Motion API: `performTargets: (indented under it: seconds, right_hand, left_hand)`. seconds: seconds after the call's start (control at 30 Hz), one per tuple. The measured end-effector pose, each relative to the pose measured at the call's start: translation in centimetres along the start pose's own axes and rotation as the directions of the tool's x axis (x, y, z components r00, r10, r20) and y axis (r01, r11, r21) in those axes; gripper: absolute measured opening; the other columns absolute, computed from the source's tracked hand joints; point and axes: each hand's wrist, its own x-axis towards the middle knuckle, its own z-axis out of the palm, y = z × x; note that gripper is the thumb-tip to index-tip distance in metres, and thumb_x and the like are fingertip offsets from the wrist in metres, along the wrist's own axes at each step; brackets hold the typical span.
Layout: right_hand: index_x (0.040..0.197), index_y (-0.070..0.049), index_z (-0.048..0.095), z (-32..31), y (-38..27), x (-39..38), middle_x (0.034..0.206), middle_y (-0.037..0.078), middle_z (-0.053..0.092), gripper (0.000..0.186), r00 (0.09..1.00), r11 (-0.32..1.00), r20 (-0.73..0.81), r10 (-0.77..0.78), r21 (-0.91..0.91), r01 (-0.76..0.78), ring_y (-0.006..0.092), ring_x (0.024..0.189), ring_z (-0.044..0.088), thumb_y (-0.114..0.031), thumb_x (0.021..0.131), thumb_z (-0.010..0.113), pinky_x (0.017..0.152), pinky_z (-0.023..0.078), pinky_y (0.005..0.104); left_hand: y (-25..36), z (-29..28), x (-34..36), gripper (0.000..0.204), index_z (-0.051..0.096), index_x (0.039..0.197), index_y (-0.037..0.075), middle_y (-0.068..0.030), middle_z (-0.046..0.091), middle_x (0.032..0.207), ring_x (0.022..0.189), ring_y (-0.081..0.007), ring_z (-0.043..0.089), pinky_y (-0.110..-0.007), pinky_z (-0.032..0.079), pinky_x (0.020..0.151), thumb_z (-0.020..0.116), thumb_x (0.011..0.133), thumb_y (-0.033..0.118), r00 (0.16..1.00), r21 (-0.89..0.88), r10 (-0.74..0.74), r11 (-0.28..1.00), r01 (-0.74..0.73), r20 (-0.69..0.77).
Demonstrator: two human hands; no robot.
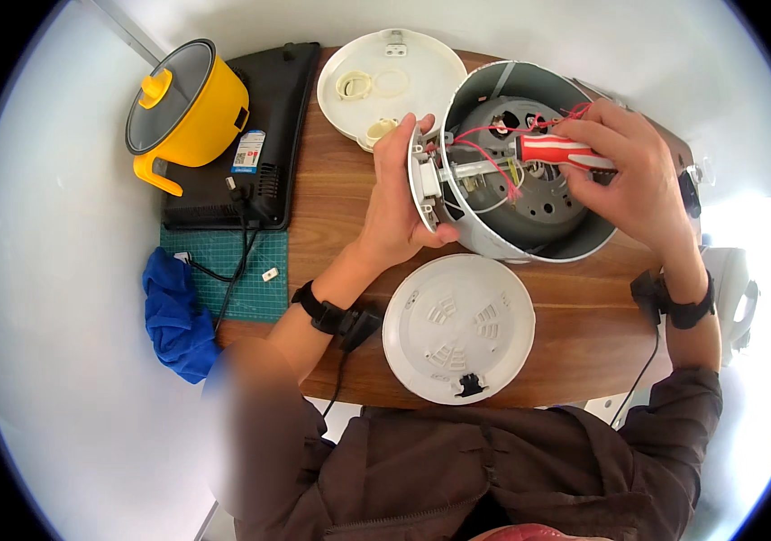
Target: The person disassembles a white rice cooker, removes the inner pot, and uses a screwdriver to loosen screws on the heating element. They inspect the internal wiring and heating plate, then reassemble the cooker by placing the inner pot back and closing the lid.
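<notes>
A round grey metal housing (583, 225), like the shell of a rice cooker, lies with its open end facing me at the right of the table. Red and white wires (493, 149) and metal parts show inside. My left hand (394, 194) grips a curved white panel (423, 185) at the housing's left rim, fingers wrapped round its outer side. My right hand (624, 162) holds a red-and-white-handled screwdriver (552, 151) over the opening, its shaft pointing left toward the panel. Whether the tip touches a screw I cannot tell.
A white round cover (457, 329) lies near the front edge; a cream lid (417, 68) lies at the back. Leftward, a yellow pot (191, 113) stands on a black flat device (268, 108). A green cutting mat (264, 302), blue cloth (173, 316) and black cable (243, 257) lie nearer.
</notes>
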Motion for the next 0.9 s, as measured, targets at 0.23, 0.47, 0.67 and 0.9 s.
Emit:
performTargets:
  seconds: [0.23,0.47,0.67,0.9]
  right_hand:
    - [0.105,-0.009,0.075,0.47,0.13,0.58,0.091,0.006,0.065,0.032,0.998,1.0,0.063,0.03,0.005,-0.03,0.0265,0.081,0.063,-0.008,0.073,0.075,0.074,0.051,0.0376]
    - [0.104,-0.008,0.075,0.43,0.24,0.67,0.091,0.006,0.065,0.035,0.997,1.0,0.07,0.03,0.003,-0.03,0.026,0.083,0.063,-0.005,0.07,0.076,0.076,0.051,0.0367]
    - [0.105,-0.008,0.076,0.46,0.1,0.55,0.096,0.006,0.066,0.037,0.994,0.998,0.09,0.061,0.009,-0.062,0.0263,0.085,0.063,-0.004,0.069,0.078,0.076,0.051,0.0365]
    - [0.109,-0.007,0.075,0.58,-0.19,0.34,0.102,0.008,0.067,0.043,0.992,0.996,0.107,0.069,0.04,-0.073,0.0275,0.092,0.065,-0.001,0.068,0.085,0.082,0.053,0.0372]
  left_hand:
    - [0.5,-0.11,-0.09,0.136,0.005,0.162,-0.002,-0.0263,0.032,0.154,0.144,-0.0387,0.041,-0.05,0.036,0.116,0.072,0.076,0.08,1.0,0.043,0.012,0.999,-0.013,0.008]
    - [-0.08,-0.03,-0.48,0.139,0.004,0.163,0.001,-0.0232,0.03,0.154,0.145,-0.041,0.04,-0.053,0.037,0.117,0.076,0.073,0.079,1.0,-0.008,-0.003,1.0,0.004,0.017]
    - [-0.17,-0.25,-0.42,0.14,0.003,0.164,0.002,-0.0232,0.029,0.155,0.147,-0.041,0.037,-0.054,0.036,0.117,0.078,0.072,0.077,0.999,0.035,0.007,0.999,-0.008,0.039]
    - [0.16,0.11,-0.77,0.136,0.003,0.163,0.0,-0.0234,0.03,0.158,0.148,-0.0367,0.037,-0.051,0.033,0.12,0.07,0.077,0.081,0.999,-0.087,-0.044,0.995,0.046,0.022]
